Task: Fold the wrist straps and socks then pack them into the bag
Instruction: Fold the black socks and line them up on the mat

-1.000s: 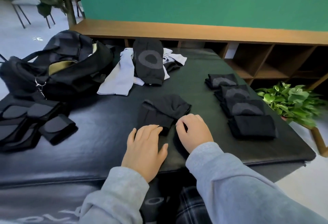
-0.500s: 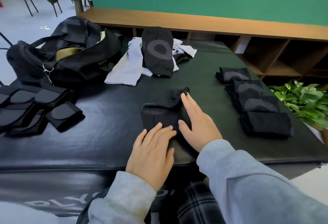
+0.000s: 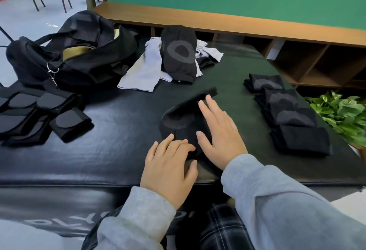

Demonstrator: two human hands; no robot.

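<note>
A black sock (image 3: 181,120) lies folded on the black padded table (image 3: 118,131) in front of me. My left hand (image 3: 168,168) rests flat on its near end, fingers straight. My right hand (image 3: 219,133) presses flat on its right side, fingers stretched toward the far end. Several folded black socks (image 3: 287,115) lie in a row at the right. A heap of unfolded black and pale grey socks (image 3: 168,61) lies at the back. Black wrist straps (image 3: 39,117) lie at the left, below the open black bag (image 3: 75,52).
A low wooden shelf (image 3: 297,52) runs behind the table under a green wall. A green potted plant (image 3: 342,117) stands off the table's right edge. Chair legs and a plant trunk are at the far left on the floor.
My right hand has opened from curled to flat and slid forward over the sock, spreading it. My left hand stayed on the near end. The view has tilted closer.
</note>
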